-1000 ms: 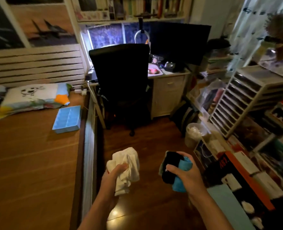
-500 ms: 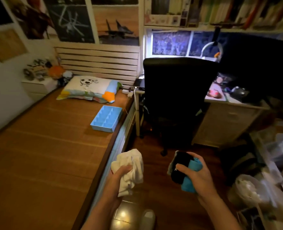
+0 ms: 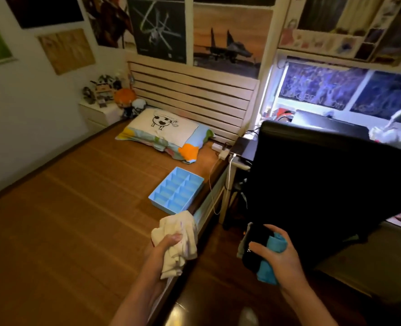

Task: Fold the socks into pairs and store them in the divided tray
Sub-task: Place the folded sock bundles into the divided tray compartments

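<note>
Two bundles of socks are in the person's hands, one in each. The left hand has its fingers and thumb curled tightly round a crumpled bundle of cream-white socks. It holds them above the near edge of the bed, whose top is covered with a brown woven mat. The right hand is curled round a wad of black and bright blue socks, with a strip of grey fabric showing at the wad's left side. This hand is over the dark wooden floor beside the bed, just in front of a black office chair. The two hands are apart and sit at about the same height in the view.

The light-blue plastic divided tray lies flat on the bed near its right edge, beyond the left hand and apart from it. It has two rows of small compartments, their blue bottoms showing.

Farther up the bed, a white pillow with a cartoon cow drawing lies on a multicoloured cloth against the pale slatted wooden headboard. A white nightstand in the corner carries small toys, and aircraft posters hang on the wall above the headboard. A white charger with a cable sits at the bed's right edge, between the pillow and the chair.
</note>
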Action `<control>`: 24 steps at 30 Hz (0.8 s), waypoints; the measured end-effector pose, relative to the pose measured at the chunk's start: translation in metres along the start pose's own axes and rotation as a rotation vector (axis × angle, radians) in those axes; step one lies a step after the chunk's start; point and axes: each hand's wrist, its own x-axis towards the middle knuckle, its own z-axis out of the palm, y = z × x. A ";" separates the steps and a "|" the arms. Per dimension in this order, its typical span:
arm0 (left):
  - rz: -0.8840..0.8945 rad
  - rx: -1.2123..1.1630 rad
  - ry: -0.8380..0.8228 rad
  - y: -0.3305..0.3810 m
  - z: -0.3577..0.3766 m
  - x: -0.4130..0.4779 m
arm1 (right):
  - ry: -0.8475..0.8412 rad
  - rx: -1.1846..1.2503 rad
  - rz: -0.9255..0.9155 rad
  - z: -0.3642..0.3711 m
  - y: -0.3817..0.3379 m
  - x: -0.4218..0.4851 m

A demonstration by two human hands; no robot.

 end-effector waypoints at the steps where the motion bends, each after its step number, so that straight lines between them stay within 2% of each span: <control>1: 0.002 -0.008 0.016 0.003 0.005 0.015 | -0.012 -0.017 -0.005 0.003 0.001 0.023; 5: -0.019 -0.068 0.120 0.018 0.032 0.069 | -0.062 -0.022 -0.004 0.021 0.002 0.118; 14: -0.011 -0.149 0.443 0.059 0.060 0.145 | -0.262 0.026 0.210 0.078 -0.012 0.279; 21: -0.016 -0.289 0.500 0.079 0.035 0.203 | -0.390 0.018 0.378 0.147 -0.017 0.356; 24: -0.057 -0.305 0.501 0.087 0.010 0.244 | -0.383 0.015 0.405 0.178 -0.013 0.388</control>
